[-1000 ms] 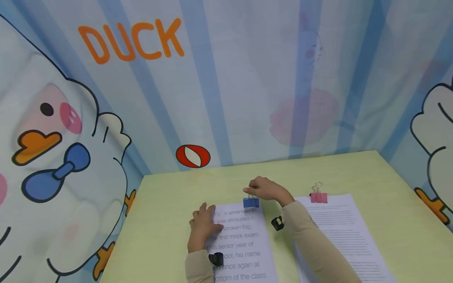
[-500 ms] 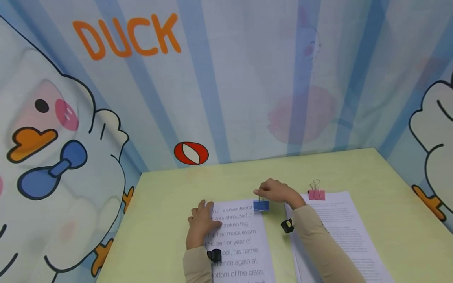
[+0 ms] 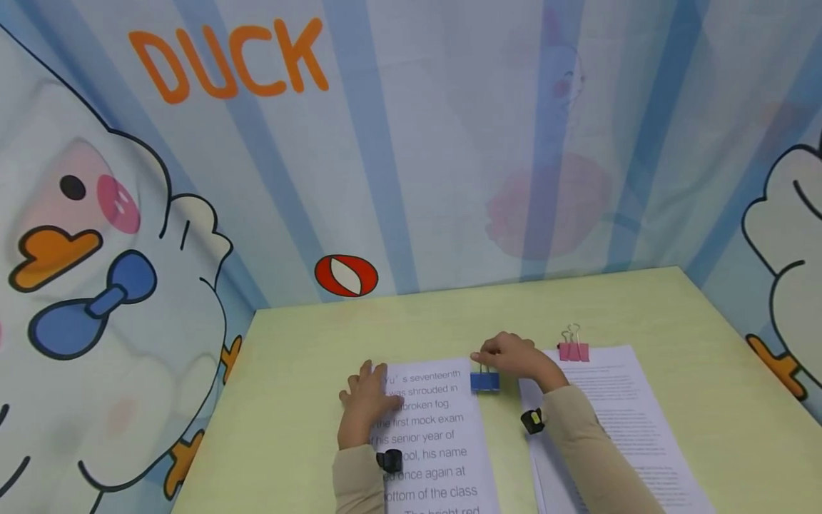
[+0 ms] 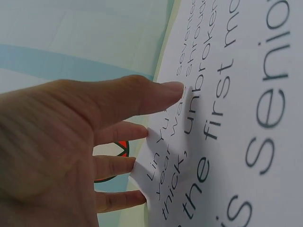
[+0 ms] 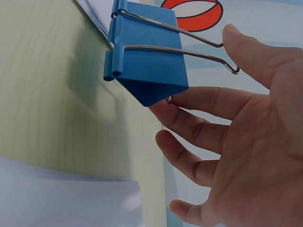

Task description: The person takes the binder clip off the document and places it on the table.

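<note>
My right hand (image 3: 514, 355) holds a blue binder clip (image 3: 484, 382) by its wire handles, thumb on one side and fingers on the other. In the right wrist view the blue clip (image 5: 149, 49) has its lips close together, and the thumb is at the handle ends. The clip is at the upper right edge of a large-print paper stack (image 3: 430, 442); whether it touches the sheets I cannot tell. My left hand (image 3: 366, 403) rests on the stack's upper left corner. In the left wrist view its fingers are spread along the paper edge, with the thumb over the print.
On the right lies a second stack of small-print paper (image 3: 632, 421), partly under the right forearm. A pink binder clip (image 3: 574, 352) grips its top edge. Both stacks lie on a pale yellow table (image 3: 308, 357), backed by a blue-striped duck curtain (image 3: 449, 143).
My right hand has moved right with the blue clip, from the large-print stack's top edge to beside its upper right corner. The left hand stays on the stack.
</note>
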`<state>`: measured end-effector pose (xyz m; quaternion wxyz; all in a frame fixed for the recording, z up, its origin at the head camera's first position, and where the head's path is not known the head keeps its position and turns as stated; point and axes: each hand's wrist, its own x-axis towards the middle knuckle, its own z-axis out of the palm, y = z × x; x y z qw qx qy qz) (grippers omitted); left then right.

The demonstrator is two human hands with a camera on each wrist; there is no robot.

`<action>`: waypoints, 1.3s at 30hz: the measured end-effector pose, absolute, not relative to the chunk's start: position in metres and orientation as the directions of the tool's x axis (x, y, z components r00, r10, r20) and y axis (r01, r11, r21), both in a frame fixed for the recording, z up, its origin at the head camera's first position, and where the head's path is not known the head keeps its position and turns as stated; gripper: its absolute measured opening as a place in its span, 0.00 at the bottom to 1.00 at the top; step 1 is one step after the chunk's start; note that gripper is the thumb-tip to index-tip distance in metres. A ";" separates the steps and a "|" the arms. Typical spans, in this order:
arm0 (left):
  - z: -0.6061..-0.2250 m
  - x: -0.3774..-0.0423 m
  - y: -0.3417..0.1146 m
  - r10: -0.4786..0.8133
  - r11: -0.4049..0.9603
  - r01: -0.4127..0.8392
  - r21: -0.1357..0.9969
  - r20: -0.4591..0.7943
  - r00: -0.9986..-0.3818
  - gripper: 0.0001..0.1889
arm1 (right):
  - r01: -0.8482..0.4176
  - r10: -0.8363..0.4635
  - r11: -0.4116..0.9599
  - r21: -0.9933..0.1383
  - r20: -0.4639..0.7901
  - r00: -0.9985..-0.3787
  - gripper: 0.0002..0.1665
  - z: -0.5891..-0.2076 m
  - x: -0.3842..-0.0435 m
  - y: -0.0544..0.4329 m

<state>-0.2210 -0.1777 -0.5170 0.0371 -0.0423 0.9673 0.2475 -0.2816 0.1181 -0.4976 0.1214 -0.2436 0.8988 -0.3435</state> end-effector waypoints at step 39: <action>-0.513 -0.219 -0.176 -0.053 0.871 -0.097 0.481 -0.103 -0.993 0.38 | -0.260 -0.385 0.644 -0.720 -0.012 -0.923 0.20 -0.524 -0.271 0.129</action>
